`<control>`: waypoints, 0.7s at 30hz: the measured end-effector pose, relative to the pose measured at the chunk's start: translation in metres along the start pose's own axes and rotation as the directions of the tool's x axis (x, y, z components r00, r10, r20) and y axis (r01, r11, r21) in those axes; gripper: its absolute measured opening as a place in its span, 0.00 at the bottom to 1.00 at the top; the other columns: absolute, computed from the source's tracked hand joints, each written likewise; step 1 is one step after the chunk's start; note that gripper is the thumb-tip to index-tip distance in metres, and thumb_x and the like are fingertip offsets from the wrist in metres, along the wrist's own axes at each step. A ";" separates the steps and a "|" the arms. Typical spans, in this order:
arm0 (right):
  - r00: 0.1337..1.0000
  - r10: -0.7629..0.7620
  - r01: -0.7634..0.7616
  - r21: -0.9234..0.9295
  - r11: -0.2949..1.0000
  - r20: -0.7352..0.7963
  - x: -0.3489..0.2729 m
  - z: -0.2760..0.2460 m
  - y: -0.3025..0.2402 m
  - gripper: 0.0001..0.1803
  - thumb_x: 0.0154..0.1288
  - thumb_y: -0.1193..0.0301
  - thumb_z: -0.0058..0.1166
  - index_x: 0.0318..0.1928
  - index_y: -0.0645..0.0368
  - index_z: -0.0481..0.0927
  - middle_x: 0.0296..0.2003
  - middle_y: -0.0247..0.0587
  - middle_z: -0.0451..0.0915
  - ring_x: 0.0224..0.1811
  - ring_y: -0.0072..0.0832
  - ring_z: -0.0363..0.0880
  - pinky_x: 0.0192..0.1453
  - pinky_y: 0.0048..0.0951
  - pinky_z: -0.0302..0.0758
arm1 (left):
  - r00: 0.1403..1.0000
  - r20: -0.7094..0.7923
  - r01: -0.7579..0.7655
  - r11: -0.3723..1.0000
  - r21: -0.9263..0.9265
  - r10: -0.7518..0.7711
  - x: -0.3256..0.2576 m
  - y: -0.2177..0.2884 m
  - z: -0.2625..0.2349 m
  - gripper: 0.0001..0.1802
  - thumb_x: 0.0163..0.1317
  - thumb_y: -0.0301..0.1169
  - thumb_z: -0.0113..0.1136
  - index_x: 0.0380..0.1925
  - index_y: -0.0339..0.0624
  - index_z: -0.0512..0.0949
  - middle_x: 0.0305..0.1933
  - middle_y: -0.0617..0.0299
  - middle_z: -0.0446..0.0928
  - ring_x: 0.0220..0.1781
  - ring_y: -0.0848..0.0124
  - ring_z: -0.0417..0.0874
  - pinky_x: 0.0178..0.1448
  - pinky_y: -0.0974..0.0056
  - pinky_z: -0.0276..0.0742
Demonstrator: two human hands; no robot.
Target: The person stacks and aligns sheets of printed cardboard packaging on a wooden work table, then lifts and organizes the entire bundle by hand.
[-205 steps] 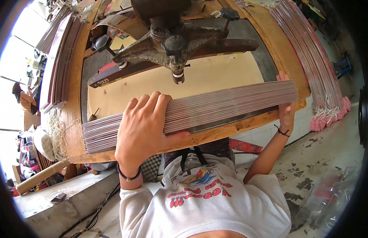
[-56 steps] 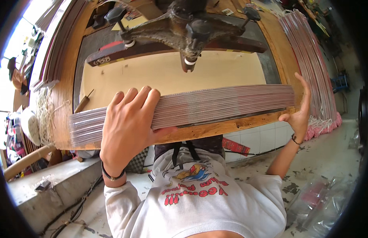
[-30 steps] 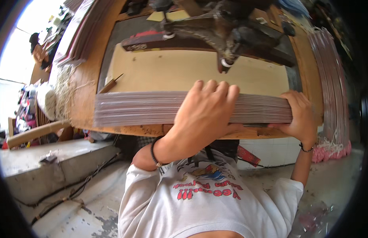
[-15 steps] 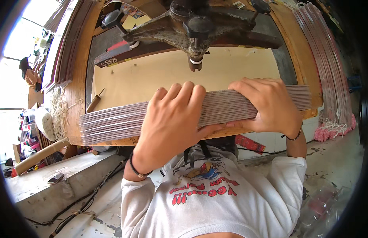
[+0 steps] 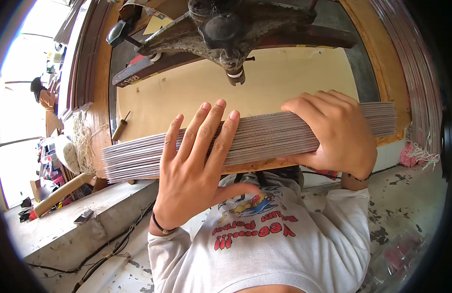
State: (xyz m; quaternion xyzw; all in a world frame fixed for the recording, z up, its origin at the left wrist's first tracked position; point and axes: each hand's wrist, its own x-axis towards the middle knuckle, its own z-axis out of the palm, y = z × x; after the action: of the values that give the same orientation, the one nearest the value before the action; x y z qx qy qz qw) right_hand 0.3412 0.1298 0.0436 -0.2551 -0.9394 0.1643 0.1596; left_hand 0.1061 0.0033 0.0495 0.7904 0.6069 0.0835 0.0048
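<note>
A long stack of thin grey sheets [image 5: 270, 139] lies edge-up along the near side of the work table, slanting a little higher to the right. My left hand [image 5: 189, 171] rests against its left half with fingers straight and spread over the edges. The left thumb sticks out to the side, off the stack. Toward the stack's right end, my right hand [image 5: 335, 134] grips it, fingers bent over the far side and thumb along the near side. Beyond the stack a beige board [image 5: 187, 97] covers the table bed.
A heavy dark metal press frame [image 5: 221, 36] hangs over the far part of the board. A wooden-handled awl [image 5: 120, 129] lies left. Corded sheet bundles stand at the left [image 5: 82, 63] and right [image 5: 406, 58]. A person [image 5: 47, 97] is far left; cables [image 5: 123, 239] run below.
My left hand has let go of the stack: its fingers have straightened and spread, and its thumb has come away. My right hand keeps its hold. The whole view has shifted slightly.
</note>
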 end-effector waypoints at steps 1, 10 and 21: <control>1.000 0.005 -0.005 0.001 1.000 -0.007 -0.001 0.001 0.001 0.37 0.41 0.47 0.76 0.46 0.56 0.78 0.38 0.40 0.84 0.41 0.41 0.84 0.47 0.41 0.78 | 1.000 -0.016 -0.013 1.000 0.020 0.013 0.002 0.000 -0.006 0.67 0.34 0.77 0.65 0.69 0.39 0.69 0.68 0.51 0.75 0.69 0.52 0.75 0.76 0.44 0.63; 1.000 0.019 -0.019 -0.021 1.000 -0.017 -0.001 0.002 0.000 0.36 0.41 0.49 0.76 0.46 0.55 0.78 0.38 0.39 0.83 0.41 0.41 0.83 0.48 0.40 0.77 | 0.982 0.111 0.175 0.964 -0.199 -0.155 0.025 -0.016 -0.004 0.38 0.35 0.51 0.81 0.43 0.42 0.77 0.37 0.57 0.82 0.41 0.56 0.85 0.47 0.54 0.78; 0.998 0.053 -0.052 0.030 0.998 -0.028 0.001 0.000 -0.001 0.35 0.30 0.61 0.79 0.44 0.55 0.81 0.34 0.39 0.84 0.36 0.42 0.83 0.43 0.39 0.75 | 0.995 0.028 0.101 0.971 -0.218 -0.097 0.024 -0.015 0.002 0.35 0.30 0.43 0.83 0.39 0.43 0.76 0.34 0.62 0.80 0.36 0.61 0.84 0.42 0.57 0.77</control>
State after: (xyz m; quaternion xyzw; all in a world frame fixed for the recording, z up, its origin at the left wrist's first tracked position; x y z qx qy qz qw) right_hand 0.3398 0.1294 0.0442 -0.2798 -0.9274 0.1784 0.1725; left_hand 0.0980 0.0306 0.0490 0.7545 0.6326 0.1427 0.1015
